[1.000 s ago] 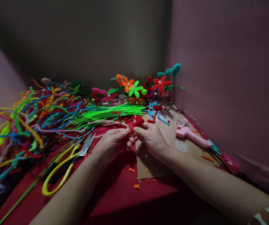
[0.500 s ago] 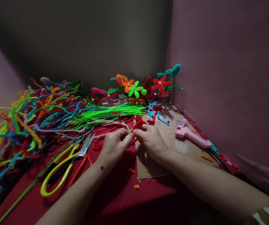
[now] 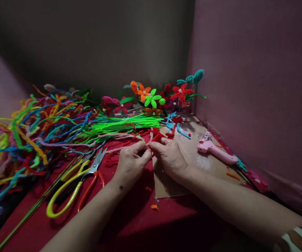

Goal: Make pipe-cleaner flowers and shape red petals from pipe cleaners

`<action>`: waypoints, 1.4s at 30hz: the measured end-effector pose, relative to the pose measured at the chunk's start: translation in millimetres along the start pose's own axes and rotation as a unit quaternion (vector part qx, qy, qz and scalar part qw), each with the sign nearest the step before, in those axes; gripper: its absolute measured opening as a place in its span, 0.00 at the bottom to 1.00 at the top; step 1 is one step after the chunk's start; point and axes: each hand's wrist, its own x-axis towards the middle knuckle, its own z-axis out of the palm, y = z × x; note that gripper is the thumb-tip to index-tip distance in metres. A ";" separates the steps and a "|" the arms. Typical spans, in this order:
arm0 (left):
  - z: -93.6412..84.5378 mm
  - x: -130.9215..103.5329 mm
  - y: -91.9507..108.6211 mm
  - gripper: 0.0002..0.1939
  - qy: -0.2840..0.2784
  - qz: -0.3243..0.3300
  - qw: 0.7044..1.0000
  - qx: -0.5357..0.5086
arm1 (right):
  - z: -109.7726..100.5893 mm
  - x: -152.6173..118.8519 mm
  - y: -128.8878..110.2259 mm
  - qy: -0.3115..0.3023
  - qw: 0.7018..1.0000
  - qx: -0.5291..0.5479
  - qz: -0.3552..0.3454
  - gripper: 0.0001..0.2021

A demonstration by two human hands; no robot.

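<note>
My right hand (image 3: 171,154) is closed in a pinch on a red pipe cleaner (image 3: 156,135), whose fuzzy loops stick up past the fingertips. Right beside it, my left hand (image 3: 134,161) has thumb and forefinger pressed together near the lower end of the red piece; what lies between those fingertips is hidden. Pale pink pipe cleaners (image 3: 121,135) lie just behind my left hand. More red pieces (image 3: 111,161) rest on the red table around the hands.
Yellow-handled scissors (image 3: 74,185) and red-handled pliers (image 3: 90,190) lie at left, near a heap of coloured pipe cleaners (image 3: 35,129). Green stems (image 3: 130,122) and finished fuzzy flowers (image 3: 151,98) stand behind. A pink glue gun (image 3: 216,152) rests on cardboard (image 3: 193,147) at right.
My left hand has shifted slightly right and its wrist has turned a little. My right hand keeps its pinch on the red pipe cleaner in nearly the same place.
</note>
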 end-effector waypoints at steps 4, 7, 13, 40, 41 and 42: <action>-3.1 1.0 1.0 0.10 -0.021 -0.018 0.999 -0.046 | -1.6 2.2 -3.5 -0.020 1.000 0.012 0.021 0.07; -11.9 4.1 4.9 0.11 -0.102 -0.096 0.978 -0.155 | -5.2 5.6 -6.4 -0.046 0.998 0.019 0.036 0.09; -17.9 7.7 0.5 0.13 -0.169 -0.160 0.949 -0.210 | -10.7 10.8 -7.5 -0.016 1.000 -0.023 -0.004 0.09; -21.0 21.7 -8.3 0.10 -0.026 -0.067 0.997 0.014 | -3.7 -18.6 6.7 -0.238 0.793 -0.418 -0.374 0.13; -18.8 23.0 -7.6 0.10 -0.035 -0.039 0.997 0.051 | -3.5 -20.5 9.2 -0.267 0.774 -0.438 -0.370 0.13; -16.5 24.6 -6.0 0.10 -0.044 -0.007 0.995 0.092 | -3.4 -21.9 11.0 -0.284 0.760 -0.453 -0.370 0.14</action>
